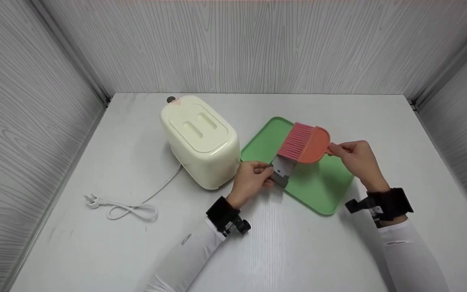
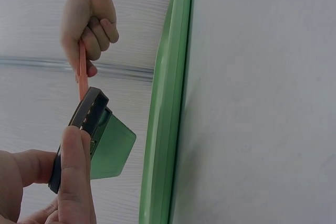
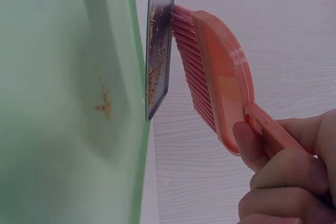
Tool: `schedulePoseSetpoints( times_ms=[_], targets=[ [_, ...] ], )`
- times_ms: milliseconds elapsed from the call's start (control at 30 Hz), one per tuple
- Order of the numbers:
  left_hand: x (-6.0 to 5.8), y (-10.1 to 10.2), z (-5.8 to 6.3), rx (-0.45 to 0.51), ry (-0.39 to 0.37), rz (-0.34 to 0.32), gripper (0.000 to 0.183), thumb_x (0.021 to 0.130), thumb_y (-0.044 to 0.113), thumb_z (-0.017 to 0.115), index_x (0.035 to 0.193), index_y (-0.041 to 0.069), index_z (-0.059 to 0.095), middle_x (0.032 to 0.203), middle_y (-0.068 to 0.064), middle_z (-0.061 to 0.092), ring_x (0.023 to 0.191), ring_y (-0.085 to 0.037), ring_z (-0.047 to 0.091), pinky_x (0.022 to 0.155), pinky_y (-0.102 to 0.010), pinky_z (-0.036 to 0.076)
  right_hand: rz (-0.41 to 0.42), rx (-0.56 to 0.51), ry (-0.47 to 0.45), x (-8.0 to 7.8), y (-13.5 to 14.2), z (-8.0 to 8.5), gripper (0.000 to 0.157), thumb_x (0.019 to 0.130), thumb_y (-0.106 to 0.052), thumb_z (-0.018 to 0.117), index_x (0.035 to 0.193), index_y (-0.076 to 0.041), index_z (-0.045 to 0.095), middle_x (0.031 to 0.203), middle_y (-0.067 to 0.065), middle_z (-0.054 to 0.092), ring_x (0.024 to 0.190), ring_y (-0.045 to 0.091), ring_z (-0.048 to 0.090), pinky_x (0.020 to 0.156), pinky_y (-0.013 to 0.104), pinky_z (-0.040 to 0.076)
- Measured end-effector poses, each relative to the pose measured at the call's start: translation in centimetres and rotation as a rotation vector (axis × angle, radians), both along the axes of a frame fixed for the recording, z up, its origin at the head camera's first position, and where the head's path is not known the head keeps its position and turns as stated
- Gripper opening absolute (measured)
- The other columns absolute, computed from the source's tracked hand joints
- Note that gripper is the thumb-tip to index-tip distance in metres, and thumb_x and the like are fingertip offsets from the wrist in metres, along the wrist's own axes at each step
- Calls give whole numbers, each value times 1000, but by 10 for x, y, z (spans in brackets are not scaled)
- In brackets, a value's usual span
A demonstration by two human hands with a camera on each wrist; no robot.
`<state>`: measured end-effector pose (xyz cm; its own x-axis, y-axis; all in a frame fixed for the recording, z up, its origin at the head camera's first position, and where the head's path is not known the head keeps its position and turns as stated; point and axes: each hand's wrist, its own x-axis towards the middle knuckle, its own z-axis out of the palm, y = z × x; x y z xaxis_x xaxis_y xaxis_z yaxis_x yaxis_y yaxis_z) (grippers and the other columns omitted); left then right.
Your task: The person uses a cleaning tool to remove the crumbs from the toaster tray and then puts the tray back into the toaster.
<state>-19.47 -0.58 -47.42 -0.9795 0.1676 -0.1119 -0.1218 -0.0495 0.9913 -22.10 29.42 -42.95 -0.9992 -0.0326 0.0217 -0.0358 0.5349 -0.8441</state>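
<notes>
My left hand [image 1: 251, 180] pinches the dark front of a small metal crumb tray [image 1: 284, 165], held above the green tray [image 1: 318, 198]. Brown crumbs [image 3: 152, 80] lie along the crumb tray's metal surface in the right wrist view. In my right hand [image 1: 355, 160] is the handle of an orange brush [image 1: 316, 146], gripped between thumb and fingers. Its pink bristles [image 3: 191, 66] reach the crumb tray's edge. A small heap of crumbs [image 3: 105, 106] lies on the green tray. The left wrist view shows the crumb tray tilted, its underside [image 2: 113, 148] looking green.
A cream toaster [image 1: 201, 138] with a lid over its top stands left of the green tray, close to my left hand. Its white cord [image 1: 136, 207] lies bundled on the table, ending in a plug [image 1: 92, 201]. Grey wood-patterned walls [image 1: 253, 44] enclose the table.
</notes>
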Motion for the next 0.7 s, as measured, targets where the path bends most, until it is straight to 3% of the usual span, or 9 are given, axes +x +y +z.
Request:
schedulePoseSetpoints(
  times_ms=[333,533,700],
  targets=[
    [0,0,1,-20,-8,6,20,97,0,68,113,-11,69,93,-19,75,61,-14,70,70,-36,68,-4,12,-26,0,3,-7,50,102,-47,64,108,0,80,106,15,78,101,3,66,103,40,46],
    [1,0,2,-20,3,4,20,97,0,68,113,-12,69,94,-20,75,62,-16,70,74,-43,68,-13,31,-10,0,7,-7,48,102,-45,64,106,0,80,103,10,79,99,1,66,98,33,47],
    [1,0,3,-10,10,5,20,97,0,68,113,-12,69,93,-19,75,62,-15,70,72,-41,68,-26,55,-3,0,12,-6,49,103,-45,63,108,0,80,103,11,79,97,-1,65,95,31,48]
  ],
)
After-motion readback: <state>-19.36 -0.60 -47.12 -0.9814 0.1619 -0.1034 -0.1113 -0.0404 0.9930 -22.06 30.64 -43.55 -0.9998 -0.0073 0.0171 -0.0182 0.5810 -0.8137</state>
